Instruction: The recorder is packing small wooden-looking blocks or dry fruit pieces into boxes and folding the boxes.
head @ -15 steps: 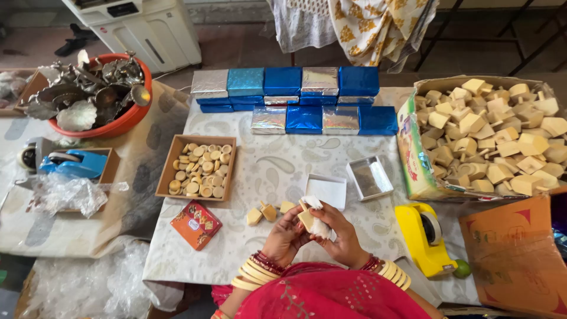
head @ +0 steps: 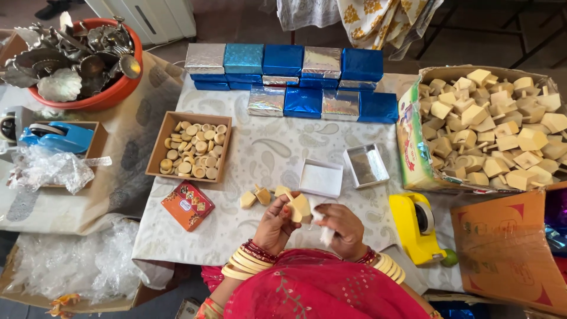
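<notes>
My left hand (head: 276,224) holds a small pale wooden piece (head: 300,207) just above the near edge of the patterned cloth. My right hand (head: 341,227) pinches a scrap of white paper (head: 323,229) against that piece. Two or three similar wooden pieces (head: 260,196) lie on the cloth just left of my hands. Right behind them sit an open white box tray (head: 321,178) and its silver lid (head: 366,166), both with nothing inside.
A brown tray of round wooden discs (head: 192,146) stands left of centre, a small red box (head: 188,205) near it. Blue and silver foil boxes (head: 295,80) line the back. A carton of wooden pieces (head: 490,127) and a yellow tape dispenser (head: 416,227) are at right. A red tub of metal items (head: 77,59) is far left.
My hands have stayed in the same place; the white paper has shifted round the wooden piece toward my right hand.
</notes>
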